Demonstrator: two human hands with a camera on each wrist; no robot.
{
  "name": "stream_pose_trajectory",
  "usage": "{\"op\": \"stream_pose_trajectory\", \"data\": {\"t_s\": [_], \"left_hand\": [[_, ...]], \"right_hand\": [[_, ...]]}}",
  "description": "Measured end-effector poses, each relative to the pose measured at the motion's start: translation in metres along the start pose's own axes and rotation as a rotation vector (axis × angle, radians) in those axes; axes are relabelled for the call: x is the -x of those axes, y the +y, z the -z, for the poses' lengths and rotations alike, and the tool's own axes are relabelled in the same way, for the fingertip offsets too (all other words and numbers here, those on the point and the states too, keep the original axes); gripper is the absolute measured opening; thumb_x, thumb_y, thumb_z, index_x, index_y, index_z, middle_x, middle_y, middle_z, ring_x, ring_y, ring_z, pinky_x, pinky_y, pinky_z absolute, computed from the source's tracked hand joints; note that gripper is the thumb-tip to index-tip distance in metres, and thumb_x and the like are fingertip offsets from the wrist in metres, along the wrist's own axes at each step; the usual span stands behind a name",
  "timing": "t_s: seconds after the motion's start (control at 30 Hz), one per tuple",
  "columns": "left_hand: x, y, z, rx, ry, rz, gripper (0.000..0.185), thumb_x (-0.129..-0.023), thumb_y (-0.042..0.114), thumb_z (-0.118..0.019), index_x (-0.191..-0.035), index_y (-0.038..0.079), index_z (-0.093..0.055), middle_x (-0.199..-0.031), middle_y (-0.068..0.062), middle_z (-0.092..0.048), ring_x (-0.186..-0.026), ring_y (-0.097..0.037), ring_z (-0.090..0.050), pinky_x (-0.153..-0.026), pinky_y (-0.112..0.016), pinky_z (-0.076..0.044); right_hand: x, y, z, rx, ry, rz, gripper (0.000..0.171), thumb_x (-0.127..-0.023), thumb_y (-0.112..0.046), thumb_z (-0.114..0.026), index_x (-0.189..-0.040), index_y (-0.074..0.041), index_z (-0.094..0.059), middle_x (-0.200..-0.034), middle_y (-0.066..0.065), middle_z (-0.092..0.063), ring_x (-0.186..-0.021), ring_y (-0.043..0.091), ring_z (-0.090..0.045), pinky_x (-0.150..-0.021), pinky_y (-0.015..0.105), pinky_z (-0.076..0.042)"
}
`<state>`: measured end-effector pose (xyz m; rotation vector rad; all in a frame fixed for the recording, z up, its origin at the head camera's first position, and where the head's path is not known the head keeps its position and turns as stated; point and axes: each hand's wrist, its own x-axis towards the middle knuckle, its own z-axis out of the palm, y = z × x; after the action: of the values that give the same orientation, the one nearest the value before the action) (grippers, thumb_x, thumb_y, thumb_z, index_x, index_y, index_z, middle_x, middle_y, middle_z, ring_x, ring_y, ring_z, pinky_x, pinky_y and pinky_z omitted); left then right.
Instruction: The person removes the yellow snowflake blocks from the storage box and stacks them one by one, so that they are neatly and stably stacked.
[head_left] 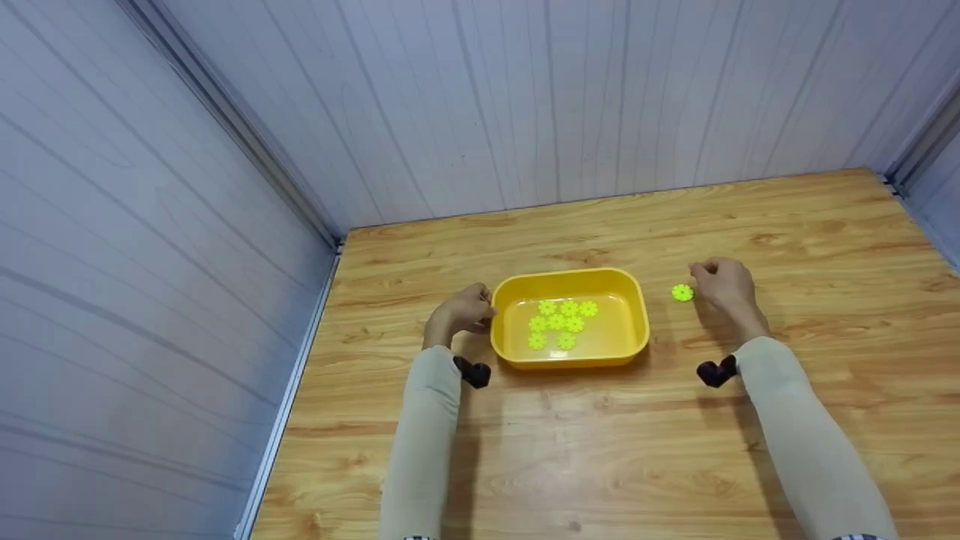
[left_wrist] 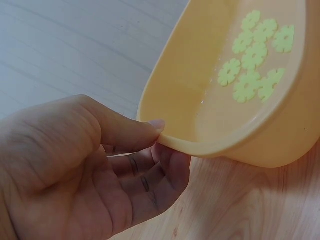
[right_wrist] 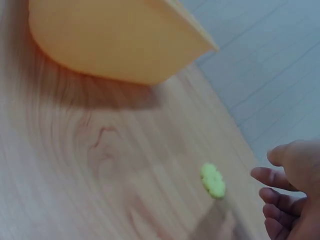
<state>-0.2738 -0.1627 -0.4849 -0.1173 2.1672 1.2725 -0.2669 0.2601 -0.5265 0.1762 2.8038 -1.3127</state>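
A yellow plastic tub (head_left: 570,363) sits on the wooden table, several bright yellow-green flower-shaped discs (head_left: 556,322) on its floor. My left hand (head_left: 463,309) pinches the tub's left rim; in the left wrist view, the thumb (left_wrist: 156,125) lies over the rim and curled fingers sit beneath it. To the tub's right is a single flower-shaped disc (head_left: 682,292), just left of my right hand (head_left: 726,285). The right wrist view shows a gap between this disc (right_wrist: 213,180) and my loosely bent fingers (right_wrist: 280,200), which hold nothing. Whether the disc touches the table, I cannot tell.
Pale panelled walls (head_left: 480,105) bound the wooden table (head_left: 570,465) at the back and on the left, with another at the far right. A black wrist-worn device (head_left: 472,373) is on the left wrist, and a similar device (head_left: 717,371) on the right.
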Motion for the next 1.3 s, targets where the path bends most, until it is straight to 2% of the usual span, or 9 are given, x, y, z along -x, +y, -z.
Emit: {"op": "stream_pose_trajectory", "data": {"t_s": [0.2, 0.57, 0.77, 0.9, 1.1, 1.3], "left_hand": [[0.0, -0.001, 0.0, -0.005, 0.006, 0.003, 0.017, -0.089, 0.004, -0.052, -0.1, 0.005, -0.038, -0.091, -0.008, -0.043, -0.078, -0.019, -0.048, -0.07, -0.032, -0.05], [0.001, -0.001, 0.0, -0.027, 0.005, -0.008, 0.02, -0.09, 0.005, -0.052, -0.105, 0.002, -0.04, -0.091, -0.008, -0.043, -0.079, -0.019, -0.048, -0.072, -0.034, -0.051], [0.001, 0.0, 0.0, -0.008, -0.004, -0.011, 0.017, -0.09, 0.003, -0.05, -0.101, 0.003, -0.038, -0.088, -0.007, -0.041, -0.075, -0.019, -0.045, -0.068, -0.032, -0.048], [0.001, 0.0, -0.001, 0.023, -0.012, -0.004, 0.016, -0.09, 0.0, -0.048, -0.098, 0.005, -0.035, -0.086, -0.007, -0.039, -0.072, -0.019, -0.041, -0.065, -0.032, -0.043], [0.001, 0.001, 0.0, 0.01, 0.0, 0.005, 0.017, -0.089, 0.001, -0.05, -0.099, 0.006, -0.036, -0.088, -0.007, -0.039, -0.075, -0.018, -0.043, -0.068, -0.032, -0.046], [0.0, 0.0, 0.0, -0.008, 0.006, -0.001, 0.017, -0.089, 0.002, -0.05, -0.099, 0.005, -0.037, -0.088, -0.007, -0.04, -0.074, -0.018, -0.044, -0.067, -0.032, -0.047]], "right_hand": [[0.001, -0.023, -0.004, -0.036, -0.005, 0.021, 0.055, -0.092, -0.051, -0.042, -0.113, -0.002, -0.057, -0.104, 0.018, -0.056, -0.084, 0.025, -0.051, -0.069, 0.036, -0.041], [0.003, -0.059, -0.02, -0.057, 0.01, 0.119, 0.049, -0.091, -0.047, -0.049, -0.112, -0.004, -0.058, -0.103, 0.012, -0.056, -0.087, 0.023, -0.05, -0.071, 0.035, -0.042], [0.005, -0.075, -0.033, -0.045, 0.009, 0.172, 0.043, -0.09, -0.044, -0.053, -0.105, -0.004, -0.06, -0.099, 0.011, -0.055, -0.084, 0.023, -0.049, -0.068, 0.033, -0.042], [0.008, -0.084, -0.042, -0.025, -0.01, 0.18, 0.041, -0.089, -0.045, -0.054, -0.101, -0.007, -0.059, -0.099, 0.01, -0.053, -0.084, 0.023, -0.048, -0.068, 0.033, -0.041], [0.013, -0.095, -0.055, -0.027, -0.05, 0.195, 0.045, -0.085, -0.05, -0.057, -0.103, -0.009, -0.059, -0.101, 0.009, -0.051, -0.087, 0.023, -0.045, -0.071, 0.034, -0.039], [0.015, -0.099, -0.068, 0.005, -0.102, 0.245, 0.04, -0.086, -0.044, -0.06, -0.106, -0.009, -0.058, -0.1, 0.009, -0.05, -0.087, 0.024, -0.045, -0.071, 0.035, -0.039]]}}
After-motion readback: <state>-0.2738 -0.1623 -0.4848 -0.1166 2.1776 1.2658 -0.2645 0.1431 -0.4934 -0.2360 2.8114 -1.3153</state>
